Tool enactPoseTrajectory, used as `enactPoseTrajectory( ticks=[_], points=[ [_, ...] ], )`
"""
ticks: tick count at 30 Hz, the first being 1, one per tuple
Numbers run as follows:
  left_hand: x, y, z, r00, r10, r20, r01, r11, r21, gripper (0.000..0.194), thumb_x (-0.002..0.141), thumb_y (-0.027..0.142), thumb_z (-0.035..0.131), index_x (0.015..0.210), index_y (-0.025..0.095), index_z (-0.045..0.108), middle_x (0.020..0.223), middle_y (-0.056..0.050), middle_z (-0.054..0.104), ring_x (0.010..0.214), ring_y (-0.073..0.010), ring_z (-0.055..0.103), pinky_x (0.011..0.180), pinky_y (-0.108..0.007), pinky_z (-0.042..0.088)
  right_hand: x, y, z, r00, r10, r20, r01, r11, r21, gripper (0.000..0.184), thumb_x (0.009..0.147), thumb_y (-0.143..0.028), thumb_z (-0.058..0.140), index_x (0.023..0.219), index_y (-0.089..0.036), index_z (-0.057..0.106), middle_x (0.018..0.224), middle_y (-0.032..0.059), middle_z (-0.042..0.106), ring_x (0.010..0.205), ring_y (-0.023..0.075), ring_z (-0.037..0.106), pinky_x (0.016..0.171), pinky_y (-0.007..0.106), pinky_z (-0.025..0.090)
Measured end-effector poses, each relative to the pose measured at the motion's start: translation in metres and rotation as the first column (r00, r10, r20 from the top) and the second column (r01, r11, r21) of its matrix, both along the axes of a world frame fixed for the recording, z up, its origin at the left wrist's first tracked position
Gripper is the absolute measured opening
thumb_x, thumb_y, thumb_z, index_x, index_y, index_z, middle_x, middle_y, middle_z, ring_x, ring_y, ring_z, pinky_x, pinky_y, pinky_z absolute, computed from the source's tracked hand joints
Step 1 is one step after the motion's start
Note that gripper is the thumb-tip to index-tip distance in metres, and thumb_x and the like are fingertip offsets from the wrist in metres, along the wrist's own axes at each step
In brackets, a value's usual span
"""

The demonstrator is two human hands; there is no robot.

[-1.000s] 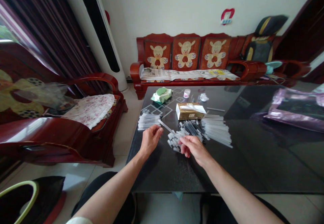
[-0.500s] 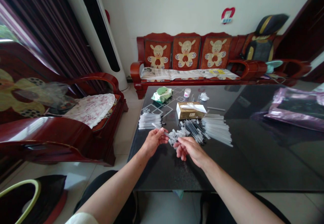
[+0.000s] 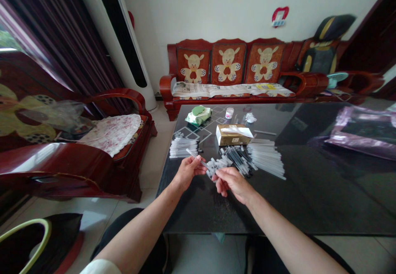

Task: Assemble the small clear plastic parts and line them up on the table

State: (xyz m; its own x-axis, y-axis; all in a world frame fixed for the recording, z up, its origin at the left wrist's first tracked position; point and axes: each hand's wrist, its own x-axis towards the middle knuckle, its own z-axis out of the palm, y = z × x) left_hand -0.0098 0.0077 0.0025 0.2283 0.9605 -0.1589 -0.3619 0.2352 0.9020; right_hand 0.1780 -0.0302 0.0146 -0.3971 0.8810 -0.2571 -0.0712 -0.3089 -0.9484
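Note:
My left hand is closed around a thin clear tube that slants up to the left above the black glass table. My right hand is pinched at the tube's lower end, beside a heap of small grey caps. Just behind the caps lies a pile of dark refills. To its right a spread of clear tubes fans out. A neat stack of finished clear tubes rests at the table's left edge.
A brown cardboard box, a green wet-wipe pack, a small white cup and crumpled paper sit further back. A purple plastic bag lies at the far right. Red wooden sofas surround the table.
My left hand lifted the clear tube off the table and drew it toward me. My right hand left the cap heap and came up to the tube's lower end.

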Motion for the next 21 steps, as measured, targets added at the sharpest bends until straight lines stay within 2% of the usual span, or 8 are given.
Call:
enactPoseTrajectory(
  ticks=[9,17,21],
  points=[
    [0.0013,-0.0011,0.002,0.999,0.025,-0.033,-0.025,1.0,0.005,0.041,0.074,0.048,0.072,0.081,0.01,0.064,0.062,-0.006,0.068,0.053,-0.0115,0.063,0.054,-0.021,0.052,0.0014,0.001,-0.0029,1.0,-0.015,0.013,0.015,1.0,0.013,0.037,0.077,-0.048,0.063,0.075,-0.012,0.063,0.047,0.0006,0.061,0.033,0.0075,0.046,0.035,0.019,0.033],
    [0.0016,-0.0011,0.0016,0.999,0.011,-0.032,-0.01,1.0,0.01,0.039,0.075,0.048,0.071,0.082,0.01,0.064,0.063,-0.007,0.069,0.053,-0.0124,0.064,0.055,-0.022,0.053,-0.002,0.0012,-0.0004,0.985,-0.148,0.088,0.142,0.987,0.072,0.025,0.069,-0.036,0.071,0.065,-0.014,0.06,0.047,0.0013,0.062,0.038,0.0092,0.049,0.039,0.021,0.036],
    [0.0011,0.0003,0.0,1.0,0.019,-0.024,-0.018,1.0,0.011,0.039,0.075,0.047,0.071,0.082,0.01,0.064,0.064,-0.007,0.069,0.054,-0.0126,0.064,0.056,-0.022,0.053,-0.0016,0.0007,-0.0016,0.976,-0.178,0.123,0.166,0.981,0.104,0.026,0.067,-0.036,0.073,0.07,-0.014,0.06,0.051,0.0014,0.064,0.039,0.0091,0.051,0.04,0.02,0.037]
  ],
)
